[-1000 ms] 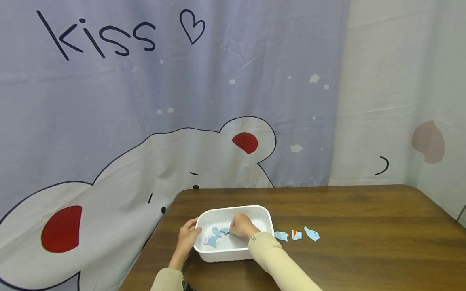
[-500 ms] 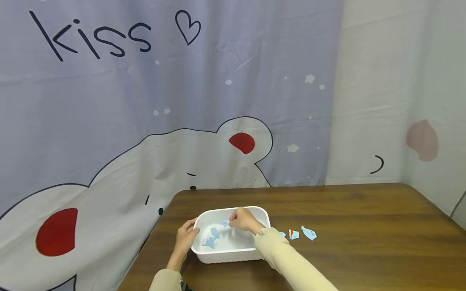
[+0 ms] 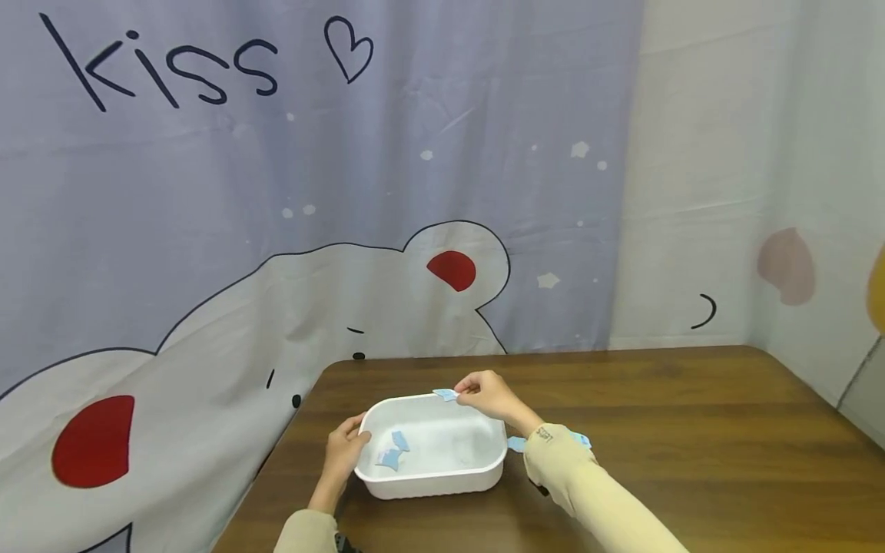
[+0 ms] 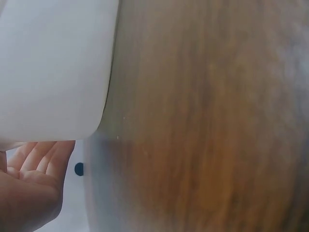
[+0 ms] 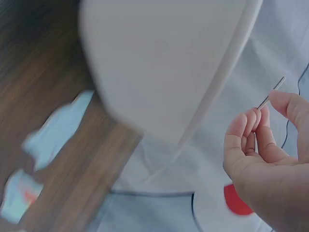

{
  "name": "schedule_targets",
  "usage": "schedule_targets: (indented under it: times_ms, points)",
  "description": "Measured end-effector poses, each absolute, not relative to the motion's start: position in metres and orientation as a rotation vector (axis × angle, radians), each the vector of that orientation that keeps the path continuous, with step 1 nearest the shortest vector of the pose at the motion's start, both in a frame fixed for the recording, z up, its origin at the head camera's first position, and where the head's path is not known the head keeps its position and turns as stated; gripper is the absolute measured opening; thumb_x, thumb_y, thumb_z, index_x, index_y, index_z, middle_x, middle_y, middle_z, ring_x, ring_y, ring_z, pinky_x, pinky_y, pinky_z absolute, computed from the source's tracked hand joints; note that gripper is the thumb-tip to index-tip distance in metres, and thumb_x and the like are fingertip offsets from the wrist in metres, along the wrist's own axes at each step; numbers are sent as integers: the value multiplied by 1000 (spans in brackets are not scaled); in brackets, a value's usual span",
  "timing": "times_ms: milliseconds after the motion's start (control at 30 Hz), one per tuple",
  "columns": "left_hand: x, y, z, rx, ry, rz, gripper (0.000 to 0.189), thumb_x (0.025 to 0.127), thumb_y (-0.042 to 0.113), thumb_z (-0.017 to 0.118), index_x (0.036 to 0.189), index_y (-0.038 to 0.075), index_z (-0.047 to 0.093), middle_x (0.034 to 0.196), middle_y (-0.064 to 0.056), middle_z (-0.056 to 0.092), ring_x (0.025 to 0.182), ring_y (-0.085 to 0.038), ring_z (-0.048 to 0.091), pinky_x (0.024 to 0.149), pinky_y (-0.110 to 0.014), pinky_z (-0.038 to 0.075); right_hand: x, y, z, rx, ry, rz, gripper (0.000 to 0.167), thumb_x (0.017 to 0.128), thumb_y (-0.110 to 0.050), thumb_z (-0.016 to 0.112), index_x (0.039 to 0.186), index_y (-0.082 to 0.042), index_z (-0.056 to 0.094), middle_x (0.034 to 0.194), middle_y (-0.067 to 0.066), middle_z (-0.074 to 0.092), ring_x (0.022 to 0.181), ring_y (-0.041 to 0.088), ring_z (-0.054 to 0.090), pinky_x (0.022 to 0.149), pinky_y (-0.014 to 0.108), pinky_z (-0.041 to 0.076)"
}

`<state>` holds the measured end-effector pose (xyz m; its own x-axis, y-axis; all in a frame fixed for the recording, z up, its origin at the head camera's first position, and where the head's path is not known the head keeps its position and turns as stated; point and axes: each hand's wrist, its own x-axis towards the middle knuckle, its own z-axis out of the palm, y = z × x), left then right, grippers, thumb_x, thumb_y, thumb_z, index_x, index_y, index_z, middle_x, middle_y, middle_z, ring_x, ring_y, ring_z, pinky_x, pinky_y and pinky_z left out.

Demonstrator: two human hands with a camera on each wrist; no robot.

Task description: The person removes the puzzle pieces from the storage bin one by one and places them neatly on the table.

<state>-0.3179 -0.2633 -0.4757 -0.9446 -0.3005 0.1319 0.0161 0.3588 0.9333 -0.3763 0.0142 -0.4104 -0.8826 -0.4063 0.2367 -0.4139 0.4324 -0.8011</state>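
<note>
My left hand (image 3: 342,449) grips the left end of a white plastic basin (image 3: 432,486), thumb at its rim and fingers around its outside. In the left wrist view, the fingers go out of sight behind the basin wall. Above the basin's far rim, my right hand (image 3: 494,397) pinches a light-blue puzzle piece (image 3: 445,394) between thumb and fingers. The right wrist view shows this thin piece (image 5: 271,94) edge-on. Two more light-blue puzzle pieces, one (image 3: 400,441) behind the other (image 3: 389,459), lie on the basin floor toward the left.
On the brown wooden table (image 3: 677,445), right of the basin, lie more pieces: a light-blue one (image 5: 60,130) and one with an orange-red mark (image 5: 20,195). My right sleeve (image 3: 588,484) partly covers them in the head view. A printed curtain (image 3: 346,177) hangs behind the table.
My right hand has lifted a light-blue piece off the basin floor, up and right past the far rim. The left hand still holds the basin. The head view has shifted slightly right.
</note>
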Motion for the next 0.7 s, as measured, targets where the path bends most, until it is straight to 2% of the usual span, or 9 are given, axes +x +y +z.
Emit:
schedule_targets:
  times_ms: [233, 433, 700]
  points:
    - [-318, -266, -473, 276, -2349, -1580, 42, 88, 2, 55, 128, -7, 58, 119, -32, 63, 102, -35, 69, 77, -36, 59, -378, 67, -410, 726, -2629, 1494, 22, 83, -9, 66, 100, 6, 69, 90, 13, 70, 80, 11, 60, 69, 20, 49]
    - [-318, -264, -476, 280, -2364, -1597, 42, 88, 3, 55, 129, -5, 58, 120, -32, 63, 101, -31, 68, 77, -36, 58, -375, 115, -412, 645, -2630, 1481, 22, 86, -8, 65, 102, 7, 67, 93, 15, 70, 84, 14, 62, 72, 26, 53]
    - [-317, -263, -476, 275, -2362, -1599, 42, 89, 3, 54, 130, -6, 57, 120, -32, 63, 103, -34, 68, 79, -37, 59, -366, 170, -426, 544, -2689, 1350, 23, 84, -9, 66, 100, 8, 67, 88, 13, 70, 79, 13, 60, 66, 19, 48]
